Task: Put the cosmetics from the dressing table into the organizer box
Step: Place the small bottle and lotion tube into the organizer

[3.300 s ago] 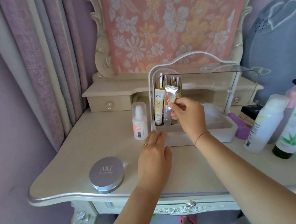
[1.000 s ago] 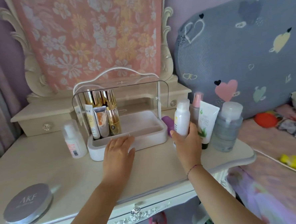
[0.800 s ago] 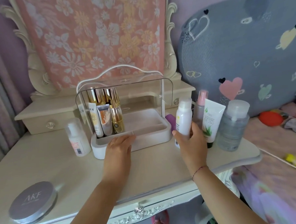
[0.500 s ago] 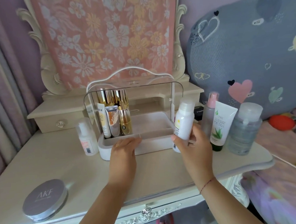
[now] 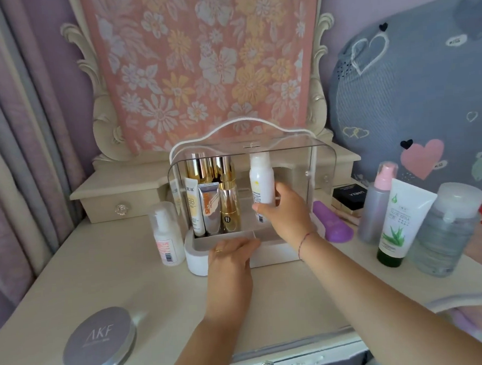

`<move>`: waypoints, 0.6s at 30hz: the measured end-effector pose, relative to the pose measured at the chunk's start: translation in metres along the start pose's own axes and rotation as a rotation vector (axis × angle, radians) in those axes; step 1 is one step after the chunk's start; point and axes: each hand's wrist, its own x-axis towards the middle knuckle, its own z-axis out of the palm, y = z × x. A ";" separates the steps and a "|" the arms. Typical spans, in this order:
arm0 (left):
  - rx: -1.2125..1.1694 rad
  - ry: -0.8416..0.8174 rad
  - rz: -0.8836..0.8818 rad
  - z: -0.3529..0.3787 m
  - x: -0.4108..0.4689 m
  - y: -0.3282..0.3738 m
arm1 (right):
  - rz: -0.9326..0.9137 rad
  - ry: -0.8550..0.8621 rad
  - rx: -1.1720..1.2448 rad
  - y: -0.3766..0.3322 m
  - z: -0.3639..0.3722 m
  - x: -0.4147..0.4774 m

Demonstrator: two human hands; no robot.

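The white spray bottle [image 5: 261,181] stands upright in the right hand [image 5: 285,212], inside the open front of the organizer box [image 5: 199,265], above its tray and just right of the tubes and gold bottles already standing in the left part. The right grip is clenched around the bottle's lower half, fingers [image 5: 284,189] wrapped across the right side and the thumb pressing from the front-left; whether the bottle's base touches the tray floor cannot be told, as the hand hides it. The left hand [image 5: 230,256] lies flat on the front rim of the box, its grip released, fingertips resting on the edge and holding nothing. The box sits on the cream counter [image 5: 122,285] with its clear lid raised. Still on the counter are a small pump bottle [image 5: 165,237] just left of the box, a round silver compact [image 5: 98,343] near the front left edge, and, to the right, a purple item [image 5: 334,226], a pink-capped bottle [image 5: 376,205], an aloe tube [image 5: 400,223] and a clear bottle [image 5: 446,232].
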 end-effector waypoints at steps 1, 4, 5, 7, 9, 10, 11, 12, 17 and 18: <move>0.000 0.002 0.004 0.000 0.000 0.000 | 0.025 -0.038 0.022 0.000 0.003 0.005; -0.007 0.004 0.011 0.002 0.003 0.000 | 0.080 -0.128 0.062 0.001 0.010 0.018; -0.007 0.004 0.013 0.002 0.004 0.000 | 0.088 -0.143 0.066 0.002 0.013 0.021; -0.005 0.002 0.020 0.003 0.004 -0.001 | 0.101 -0.162 0.057 0.002 0.017 0.027; -0.008 -0.005 0.020 0.003 0.004 -0.002 | 0.125 -0.181 0.076 0.003 0.023 0.032; -0.007 -0.006 0.019 0.003 0.004 -0.002 | 0.138 -0.194 0.095 0.005 0.025 0.033; -0.004 -0.005 0.018 0.003 0.004 -0.003 | 0.141 -0.208 0.097 0.006 0.027 0.035; -0.001 -0.006 0.018 0.003 0.004 -0.003 | 0.135 -0.223 0.077 0.007 0.028 0.036; 0.019 -0.010 0.015 0.002 0.004 -0.002 | 0.131 -0.222 0.061 0.013 0.031 0.042; 0.022 -0.011 0.014 0.002 0.004 -0.001 | 0.130 -0.232 0.061 0.013 0.032 0.043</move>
